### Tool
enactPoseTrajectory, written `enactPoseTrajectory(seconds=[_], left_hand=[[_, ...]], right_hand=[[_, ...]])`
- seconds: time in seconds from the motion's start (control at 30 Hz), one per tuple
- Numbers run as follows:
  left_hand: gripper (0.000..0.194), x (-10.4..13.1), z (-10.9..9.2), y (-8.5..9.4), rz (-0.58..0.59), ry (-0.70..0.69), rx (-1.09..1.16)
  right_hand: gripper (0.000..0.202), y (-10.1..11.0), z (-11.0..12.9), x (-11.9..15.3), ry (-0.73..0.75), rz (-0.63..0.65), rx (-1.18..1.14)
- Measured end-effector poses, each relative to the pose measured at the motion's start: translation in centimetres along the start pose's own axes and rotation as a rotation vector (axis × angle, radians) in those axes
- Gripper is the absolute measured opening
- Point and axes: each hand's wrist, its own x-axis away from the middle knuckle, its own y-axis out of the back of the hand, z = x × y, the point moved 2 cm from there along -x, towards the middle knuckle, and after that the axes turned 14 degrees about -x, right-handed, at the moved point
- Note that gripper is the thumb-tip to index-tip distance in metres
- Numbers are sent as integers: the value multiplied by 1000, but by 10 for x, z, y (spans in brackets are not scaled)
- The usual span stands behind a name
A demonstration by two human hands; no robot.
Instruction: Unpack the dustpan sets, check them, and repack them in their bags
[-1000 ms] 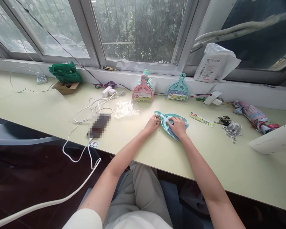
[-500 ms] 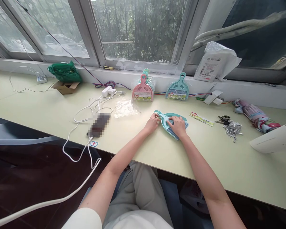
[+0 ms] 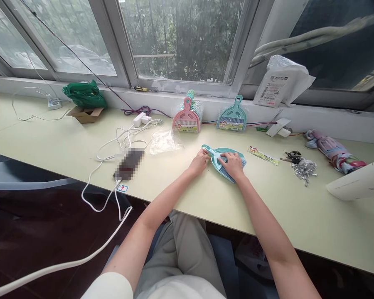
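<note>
- The left hand [image 3: 199, 162] touches the handle end of a teal dustpan [image 3: 225, 162] lying flat on the desk [image 3: 81, 143].
- The right hand [image 3: 233, 165] presses on the dustpan's brush.
- A clear bag [image 3: 164, 142] lies near, left of it; keys [image 3: 301, 165] lie to the right.

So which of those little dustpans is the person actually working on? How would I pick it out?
Start at the long pale green table under the windows. Two packaged dustpan sets stand propped against the sill, a pink one and a teal one. The one you want is the teal dustpan lying flat nearer the person, unwrapped, with the left hand at its handle and the right hand on top.
</note>
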Motion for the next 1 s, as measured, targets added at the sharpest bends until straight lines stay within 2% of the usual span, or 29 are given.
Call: enactPoseTrajectory(seconds=[0.33,0.67,0.9,1.0], left_hand=[[35,-2,5,-4,-36,-30,47],[34,0,0,-2,-28,-26,-6],[24,-4,7,-5,-25,-31,116],[28,-4,8,-4,-40,-30,117]], right_hand=[[29,1,-2,-1,4,10,-8],[30,1,-2,-1,8,10,-8],[29,2,-1,-1,13,14,9],[29,2,0,0,16,14,14]])
